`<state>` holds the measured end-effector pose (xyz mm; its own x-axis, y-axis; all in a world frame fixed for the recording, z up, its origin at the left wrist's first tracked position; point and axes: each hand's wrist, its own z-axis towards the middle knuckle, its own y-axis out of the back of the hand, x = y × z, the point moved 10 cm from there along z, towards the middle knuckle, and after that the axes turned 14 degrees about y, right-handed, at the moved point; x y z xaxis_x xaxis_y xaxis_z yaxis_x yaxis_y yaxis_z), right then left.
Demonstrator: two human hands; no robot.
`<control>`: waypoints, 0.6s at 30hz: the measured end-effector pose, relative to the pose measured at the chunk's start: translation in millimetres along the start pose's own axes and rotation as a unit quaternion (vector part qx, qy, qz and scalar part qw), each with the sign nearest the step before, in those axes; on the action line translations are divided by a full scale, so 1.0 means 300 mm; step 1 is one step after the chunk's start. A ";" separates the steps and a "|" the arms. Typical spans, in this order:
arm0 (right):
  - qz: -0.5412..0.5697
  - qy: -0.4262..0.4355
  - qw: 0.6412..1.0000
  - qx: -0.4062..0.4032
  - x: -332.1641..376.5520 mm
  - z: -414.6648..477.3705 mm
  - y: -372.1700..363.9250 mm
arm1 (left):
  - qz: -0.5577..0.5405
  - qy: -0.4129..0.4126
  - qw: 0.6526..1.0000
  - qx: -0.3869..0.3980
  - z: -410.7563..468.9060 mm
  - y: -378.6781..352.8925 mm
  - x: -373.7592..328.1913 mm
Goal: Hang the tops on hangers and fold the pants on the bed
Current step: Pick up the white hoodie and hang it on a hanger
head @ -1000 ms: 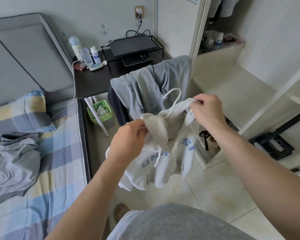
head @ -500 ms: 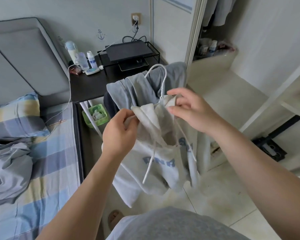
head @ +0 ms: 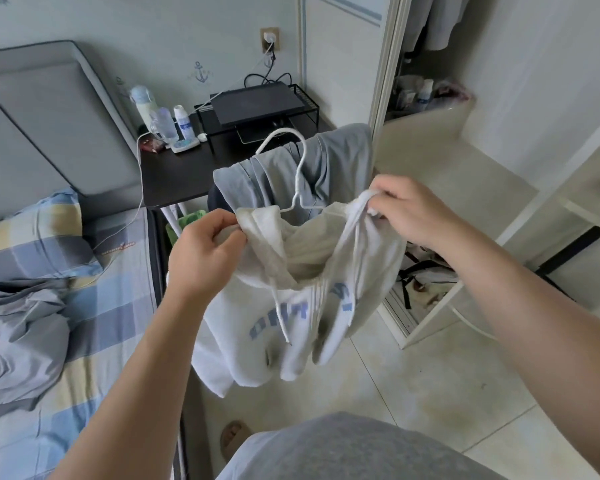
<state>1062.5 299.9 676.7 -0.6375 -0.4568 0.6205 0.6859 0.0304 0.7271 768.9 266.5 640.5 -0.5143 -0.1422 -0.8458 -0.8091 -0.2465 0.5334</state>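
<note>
Both hands pinched the white hoodie (head: 291, 299) at its neckline: left hand (head: 205, 251) at one shoulder, right hand (head: 409, 213) at the other, spreading the opening in mid-air beside the bed (head: 94, 306). White hanger (head: 293, 168) stood hook-up in the neck, seemingly being seated. Grey garment (head: 14, 334) lay crumpled on the bed.

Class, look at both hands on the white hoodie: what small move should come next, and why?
Probably draw the right hand outward, settling the white hoodie over the hanger. The hook already stands out of the neck, the left hand grips the other side, and the fabric hangs bunched between them.
</note>
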 end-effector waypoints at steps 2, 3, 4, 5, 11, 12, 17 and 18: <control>0.048 0.010 0.994 -0.093 0.039 0.016 0.061 | 0.023 0.002 1.000 0.010 0.016 0.014 0.014; 0.068 0.020 0.988 -0.136 0.059 0.023 0.085 | 0.023 0.000 1.000 0.016 0.021 0.019 0.017; 0.077 0.022 0.984 -0.158 0.073 0.031 0.093 | 0.013 -0.001 1.000 0.020 0.022 0.024 0.018; 0.064 0.013 0.986 -0.154 0.078 0.043 0.084 | -0.006 0.001 1.000 0.020 0.021 0.030 0.018; 0.112 -0.097 0.979 0.142 -0.004 -0.007 -0.146 | -0.051 0.006 0.999 0.006 0.007 0.052 0.029; 0.154 -0.092 0.976 0.121 -0.011 -0.018 -0.142 | -0.054 0.006 0.998 0.005 0.003 0.060 0.034; 0.207 -0.205 0.929 0.229 -0.220 -0.232 -0.265 | -0.095 0.037 0.995 -0.024 -0.001 0.122 0.072; 0.194 -0.225 0.916 0.269 -0.263 -0.288 -0.310 | -0.103 0.046 0.993 -0.031 0.003 0.134 0.079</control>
<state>1079.4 256.3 534.7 -0.5451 0.0904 0.8335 0.6970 0.6014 0.3905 724.0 254.0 642.0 -0.3098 -0.1698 -0.9355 -0.8737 -0.3372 0.3506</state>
